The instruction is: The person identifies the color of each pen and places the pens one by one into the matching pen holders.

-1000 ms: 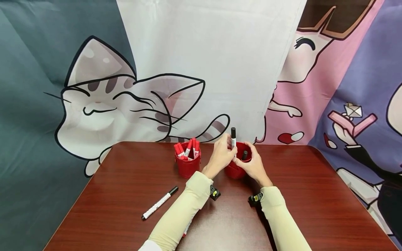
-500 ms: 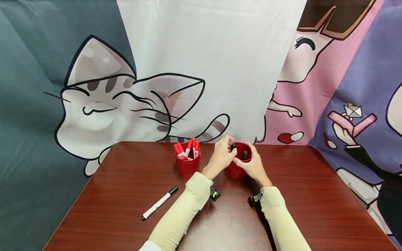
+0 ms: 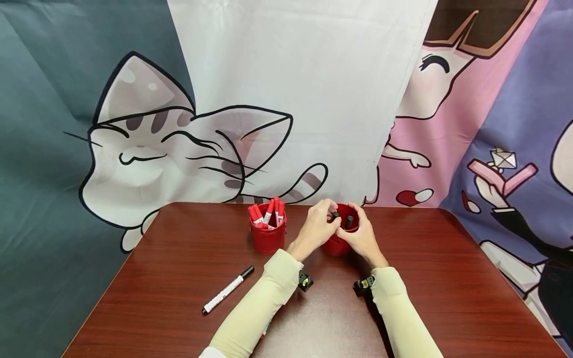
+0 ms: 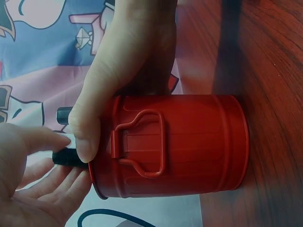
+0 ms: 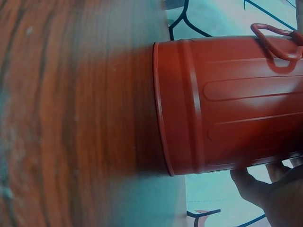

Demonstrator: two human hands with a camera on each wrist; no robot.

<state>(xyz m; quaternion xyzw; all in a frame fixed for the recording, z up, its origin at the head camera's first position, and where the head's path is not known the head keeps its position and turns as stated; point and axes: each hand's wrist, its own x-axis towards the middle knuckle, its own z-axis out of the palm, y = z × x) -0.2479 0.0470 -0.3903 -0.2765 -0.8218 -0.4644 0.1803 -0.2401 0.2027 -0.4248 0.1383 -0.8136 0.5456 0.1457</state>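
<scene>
A small red metal bucket (image 3: 336,246) with a wire handle stands upright near the table's back edge. My right hand (image 3: 361,237) grips it from the right, thumb over the near rim and fingers around the far side. In the right wrist view some of those fingers (image 5: 255,187) show along the bucket's wall. My left hand (image 3: 316,224) is at the rim's left side, thumb and fingers around the black cap of a marker (image 4: 68,157) whose body is inside the bucket. A second black-capped marker (image 3: 349,221) leans in the bucket.
To the left stands another red bucket (image 3: 269,242) with several red-capped markers (image 3: 268,213). A white marker with a black cap (image 3: 227,290) lies on the table (image 3: 170,263). A further marker (image 3: 265,332) is mostly hidden under the left forearm. A cartoon-printed cloth (image 3: 313,74) hangs behind.
The marker in my left hand has gone down from upright above the rim into the bucket, only its cap now showing. My left hand has shifted slightly right and down; the right hand stays put.
</scene>
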